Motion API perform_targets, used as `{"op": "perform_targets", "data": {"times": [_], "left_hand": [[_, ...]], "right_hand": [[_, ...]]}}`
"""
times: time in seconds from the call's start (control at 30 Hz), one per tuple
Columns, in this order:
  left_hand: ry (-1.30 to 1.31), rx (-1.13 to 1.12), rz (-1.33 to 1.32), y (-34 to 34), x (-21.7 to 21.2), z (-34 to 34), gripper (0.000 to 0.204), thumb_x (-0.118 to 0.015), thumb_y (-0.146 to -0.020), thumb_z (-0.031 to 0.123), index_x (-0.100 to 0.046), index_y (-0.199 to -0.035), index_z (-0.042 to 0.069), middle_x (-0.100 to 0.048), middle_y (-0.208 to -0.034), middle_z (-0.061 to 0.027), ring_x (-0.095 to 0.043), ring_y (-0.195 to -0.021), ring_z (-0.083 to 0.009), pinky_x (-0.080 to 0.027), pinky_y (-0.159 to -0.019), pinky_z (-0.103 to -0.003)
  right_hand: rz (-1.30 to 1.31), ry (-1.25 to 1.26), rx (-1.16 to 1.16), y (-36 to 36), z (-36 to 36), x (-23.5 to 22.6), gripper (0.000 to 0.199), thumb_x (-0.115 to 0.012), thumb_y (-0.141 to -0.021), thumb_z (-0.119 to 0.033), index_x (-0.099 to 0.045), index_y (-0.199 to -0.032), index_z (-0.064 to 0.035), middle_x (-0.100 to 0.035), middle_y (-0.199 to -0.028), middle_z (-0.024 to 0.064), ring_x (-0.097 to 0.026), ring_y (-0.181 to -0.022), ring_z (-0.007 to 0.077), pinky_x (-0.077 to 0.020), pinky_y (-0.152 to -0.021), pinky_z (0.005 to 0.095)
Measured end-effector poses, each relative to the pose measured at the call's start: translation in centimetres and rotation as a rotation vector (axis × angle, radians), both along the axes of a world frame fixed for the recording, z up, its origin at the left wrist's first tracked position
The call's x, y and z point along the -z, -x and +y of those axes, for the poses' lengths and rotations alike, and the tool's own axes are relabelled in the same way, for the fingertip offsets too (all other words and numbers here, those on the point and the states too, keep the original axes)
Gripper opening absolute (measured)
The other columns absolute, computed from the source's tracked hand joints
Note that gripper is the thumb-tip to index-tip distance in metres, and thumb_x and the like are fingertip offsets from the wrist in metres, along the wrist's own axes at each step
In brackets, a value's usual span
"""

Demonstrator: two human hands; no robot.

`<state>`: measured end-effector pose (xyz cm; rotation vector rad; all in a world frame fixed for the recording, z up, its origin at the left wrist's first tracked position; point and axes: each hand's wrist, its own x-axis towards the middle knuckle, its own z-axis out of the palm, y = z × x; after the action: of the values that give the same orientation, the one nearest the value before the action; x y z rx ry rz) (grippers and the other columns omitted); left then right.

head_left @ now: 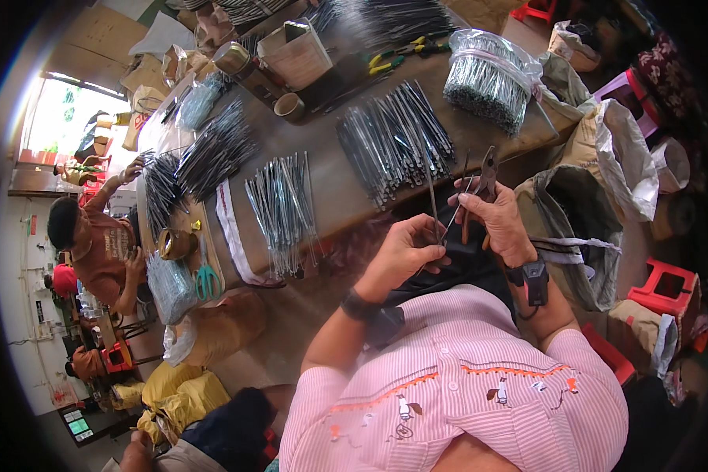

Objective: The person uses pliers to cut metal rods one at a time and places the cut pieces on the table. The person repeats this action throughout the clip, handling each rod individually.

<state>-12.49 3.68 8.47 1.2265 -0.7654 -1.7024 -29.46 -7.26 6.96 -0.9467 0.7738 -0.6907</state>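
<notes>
My left hand (405, 253) is closed, with thumb and fingers pinching a thin metal strip (430, 189) that points up toward the table. In my right hand (499, 222) is a pair of pliers (489, 175), jaws upward and handles against the palm. Another thin metal piece (466, 185) stands by the right fingertips; whether they grip it I cannot tell. Both hands are close together in front of my body, just off the table edge. On the table ahead lie a wide row of metal strips (397, 141) and a smaller row of strips (283, 208).
A plastic-wrapped bundle of strips (492, 82) stands at the table's right. More strips (216, 149), a tin can (232, 59), yellow-handled pliers (385, 61) and teal scissors (207, 282) lie beyond. An open sack (578, 236) stands right; a co-worker (102, 252) sits left.
</notes>
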Motion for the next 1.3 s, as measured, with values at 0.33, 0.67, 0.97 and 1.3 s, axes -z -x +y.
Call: {"op": "perform_targets", "data": {"times": [0.33,0.67,0.97,1.3], "left_hand": [[0.0,-0.138,0.36,0.6,-0.2,0.3,0.017,-0.058,-0.089,0.011,-0.054,-0.102,0.001,-0.059,-0.093,-0.0089,-0.062,-0.082,-0.016,-0.052,-0.071,-0.028],[-0.083,-0.294,0.374,1.2,3.4,0.0,0.014,-0.067,-0.087,0.013,-0.056,-0.092,0.007,-0.061,-0.078,-0.001,-0.055,-0.059,-0.0089,-0.039,-0.047,-0.019],[0.058,-0.325,0.145,0.7,1.8,0.3,0.019,-0.063,-0.086,0.003,-0.065,-0.105,0.001,-0.064,-0.085,-0.0003,-0.047,-0.057,-0.0022,-0.036,-0.048,-0.016],[0.305,-0.35,-0.392,1.6,1.3,-0.2,0.016,-0.06,-0.085,-0.004,-0.067,-0.098,-0.002,-0.053,-0.081,-0.0036,-0.051,-0.068,-0.0096,-0.043,-0.06,-0.022]], "right_hand": [[0.003,0.089,0.013,-0.8,0.3,-0.1,0.02,-0.07,-0.084,-0.009,-0.061,-0.098,0.0007,-0.066,-0.081,0.0082,-0.062,-0.063,0.012,-0.0501,-0.056,0.0237],[0.169,0.267,-0.09,-0.4,1.2,0.1,0.021,-0.064,-0.09,-0.016,-0.061,-0.1,0.0026,-0.067,-0.086,0.0092,-0.062,-0.069,0.0112,-0.0517,-0.06,0.0253],[-0.42,-0.632,-0.161,3.0,1.3,2.7,0.039,-0.047,-0.092,-0.031,-0.053,-0.11,0.0025,-0.06,-0.108,0.0229,-0.063,-0.095,0.0308,-0.0562,-0.065,0.0342],[0.426,0.417,-0.517,4.4,2.7,1.6,0.067,-0.047,-0.067,0.0,-0.039,-0.134,-0.0044,-0.054,-0.114,0.0185,-0.056,-0.104,0.0261,-0.0472,-0.085,0.035]]}}
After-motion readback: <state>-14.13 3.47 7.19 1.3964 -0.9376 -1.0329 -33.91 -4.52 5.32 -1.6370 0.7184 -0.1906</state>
